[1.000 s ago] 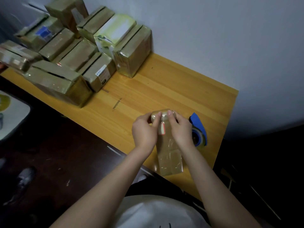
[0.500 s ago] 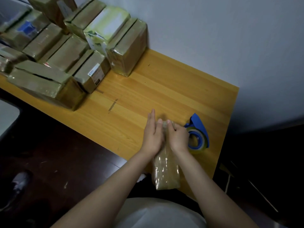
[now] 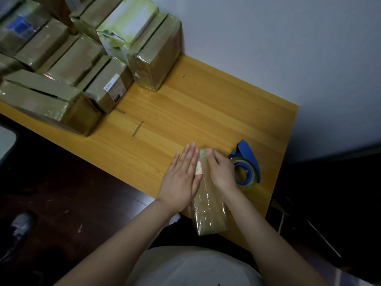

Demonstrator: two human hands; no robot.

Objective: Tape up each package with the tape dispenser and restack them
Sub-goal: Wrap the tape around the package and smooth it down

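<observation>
I see the narrow brown tape-wrapped package (image 3: 208,211) at the near edge of the yellow wooden tabletop (image 3: 185,112). The left hand (image 3: 181,178) presses its side, fingers (image 3: 190,155) straight and together. The right hand (image 3: 221,174) curls its fingers over the top. The blue tape dispenser (image 3: 246,166) sits just right of it.

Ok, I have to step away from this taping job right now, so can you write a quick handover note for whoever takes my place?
The left hand lies flat, fingers straight, pressing the left side of the package at the near edge of the table.
The right hand holds the package's right side, fingers bent over it.
The tape dispenser lies on the table just right of that hand, ungripped.
The other packages are stacked far left by the wall.
Done: this package looks covered in glossy tape.
Left: restack it; the front-left box seems to gape at its flaps, so check it.
</observation>
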